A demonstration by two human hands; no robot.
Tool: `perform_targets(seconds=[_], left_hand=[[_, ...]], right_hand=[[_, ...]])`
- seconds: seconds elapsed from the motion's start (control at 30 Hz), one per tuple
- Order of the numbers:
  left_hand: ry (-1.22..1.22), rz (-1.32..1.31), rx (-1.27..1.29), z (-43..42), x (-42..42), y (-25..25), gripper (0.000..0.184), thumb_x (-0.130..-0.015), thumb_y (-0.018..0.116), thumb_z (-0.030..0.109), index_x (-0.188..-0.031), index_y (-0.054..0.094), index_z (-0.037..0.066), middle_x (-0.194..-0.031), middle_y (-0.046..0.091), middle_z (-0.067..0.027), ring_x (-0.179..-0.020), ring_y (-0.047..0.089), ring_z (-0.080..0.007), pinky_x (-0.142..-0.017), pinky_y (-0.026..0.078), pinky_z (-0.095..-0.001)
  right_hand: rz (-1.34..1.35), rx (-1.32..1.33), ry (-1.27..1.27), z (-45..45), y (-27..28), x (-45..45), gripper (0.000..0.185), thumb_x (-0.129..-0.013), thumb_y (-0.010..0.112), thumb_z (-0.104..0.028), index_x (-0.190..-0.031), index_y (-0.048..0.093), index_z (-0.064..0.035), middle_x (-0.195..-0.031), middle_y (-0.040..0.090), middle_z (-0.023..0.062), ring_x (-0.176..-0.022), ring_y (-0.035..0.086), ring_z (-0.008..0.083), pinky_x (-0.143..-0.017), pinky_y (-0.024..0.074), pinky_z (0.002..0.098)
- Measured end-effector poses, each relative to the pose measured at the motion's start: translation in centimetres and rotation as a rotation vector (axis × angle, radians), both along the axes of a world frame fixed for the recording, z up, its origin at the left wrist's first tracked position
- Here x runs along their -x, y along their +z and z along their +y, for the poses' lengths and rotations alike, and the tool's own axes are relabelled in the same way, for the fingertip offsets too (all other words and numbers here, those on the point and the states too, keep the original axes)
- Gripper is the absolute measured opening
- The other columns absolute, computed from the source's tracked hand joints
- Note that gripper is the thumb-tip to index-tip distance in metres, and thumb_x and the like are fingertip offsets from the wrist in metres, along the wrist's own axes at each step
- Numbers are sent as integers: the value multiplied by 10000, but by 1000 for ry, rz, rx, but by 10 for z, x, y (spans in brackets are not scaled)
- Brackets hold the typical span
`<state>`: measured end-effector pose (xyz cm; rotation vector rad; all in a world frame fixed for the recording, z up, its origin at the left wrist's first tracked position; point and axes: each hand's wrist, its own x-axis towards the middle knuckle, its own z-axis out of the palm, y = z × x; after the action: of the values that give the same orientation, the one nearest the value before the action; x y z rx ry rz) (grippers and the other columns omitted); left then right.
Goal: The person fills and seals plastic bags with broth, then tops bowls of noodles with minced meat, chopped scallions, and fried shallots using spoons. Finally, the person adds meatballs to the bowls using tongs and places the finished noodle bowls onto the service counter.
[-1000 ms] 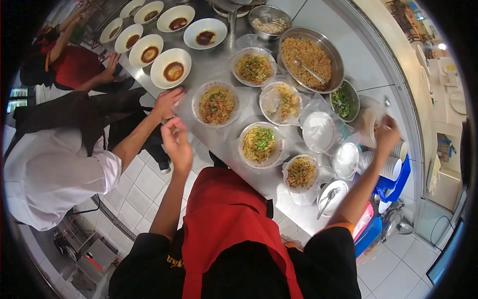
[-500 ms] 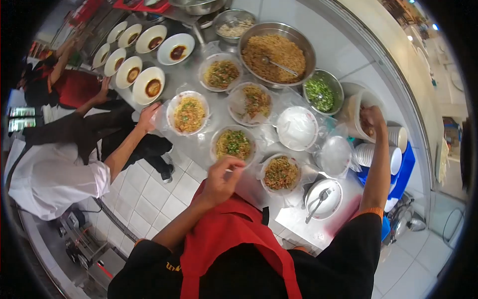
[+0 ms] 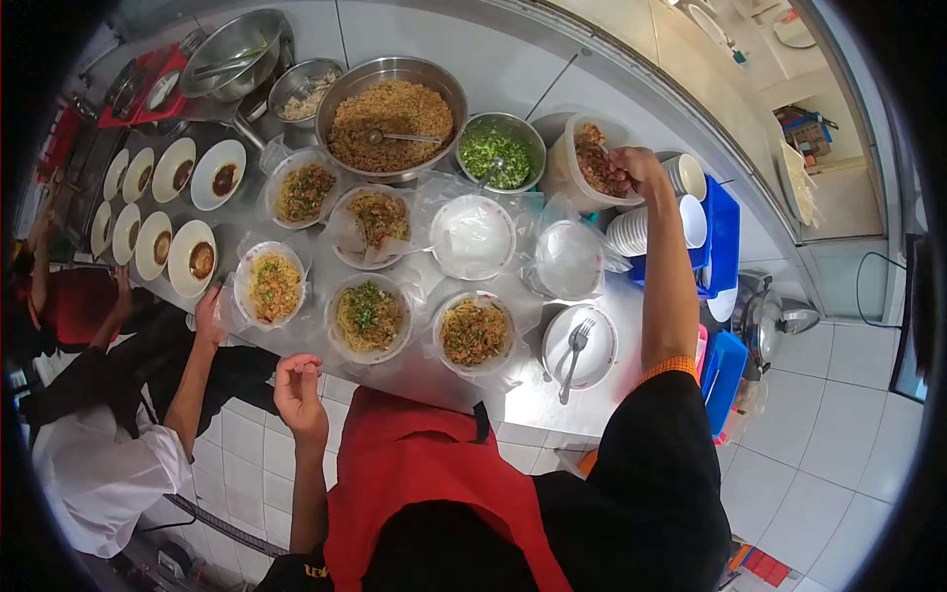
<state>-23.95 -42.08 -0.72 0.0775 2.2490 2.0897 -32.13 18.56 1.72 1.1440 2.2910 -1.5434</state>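
Note:
My right hand (image 3: 636, 174) is over a clear plastic tub (image 3: 565, 170), its fingers pinched on brown chopped meat (image 3: 595, 163). My left hand (image 3: 300, 393) hangs just off the counter's front edge, fingers curled with nothing visible in them. Nearest to it are a noodle bowl topped with chopped greens (image 3: 368, 314) and a plastic-lined bowl of noodles (image 3: 274, 284). Another topped noodle bowl (image 3: 475, 333) stands to the right. Behind are two more filled bowls, a bowl of noodles (image 3: 379, 219) and a darker-topped bowl (image 3: 303, 191).
A big steel bowl of brown crumbly food (image 3: 390, 116) and a bowl of chopped greens (image 3: 501, 150) stand behind. Plastic-lined bowls (image 3: 473, 237) and a plate with fork and spoon (image 3: 582, 345) sit right. A co-worker's hand (image 3: 209, 318) touches a noodle bowl; sauce bowls (image 3: 190, 257) stand left.
My left hand has moved back and left, away from the greens-topped noodle bowl. My right hand stays at the meat tub. The whole view has shifted as the head turned.

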Motion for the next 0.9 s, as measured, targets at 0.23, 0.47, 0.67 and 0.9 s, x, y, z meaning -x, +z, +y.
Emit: perform_targets(seconds=[0.23,0.47,0.67,0.9], left_hand=[[10,7,-12,-18,5,-7,85,-909,490,36,-984,523,14,-912,545,-56,-858,508,-115,-775,408,-249],[55,5,153,-46,16,-60,135,-878,552,63,-1005,531,24,-999,522,-62,-913,516,-146,-822,417,-266],[57,-16,441,-36,20,-54,233,-837,592,97,-1063,545,66,-1100,477,-65,-996,485,-181,-771,440,-297],[51,-39,373,-24,22,-45,264,-833,593,75,-1090,534,67,-1107,461,-59,-985,475,-171,-772,430,-285]], right_hand=[[148,-46,-174,-40,61,-19,113,-819,531,-59,-859,615,4,-619,516,23,-447,386,81,-374,256,237],[191,-93,-16,-116,115,-44,106,-829,557,-87,-893,611,-22,-626,496,-21,-470,360,39,-401,230,200],[229,-8,277,-223,99,-63,140,-766,537,-22,-854,646,-32,-660,558,-15,-511,421,29,-442,299,184],[372,-109,595,-351,-10,-68,175,-752,528,96,-825,663,12,-724,633,57,-680,575,126,-601,464,275]])
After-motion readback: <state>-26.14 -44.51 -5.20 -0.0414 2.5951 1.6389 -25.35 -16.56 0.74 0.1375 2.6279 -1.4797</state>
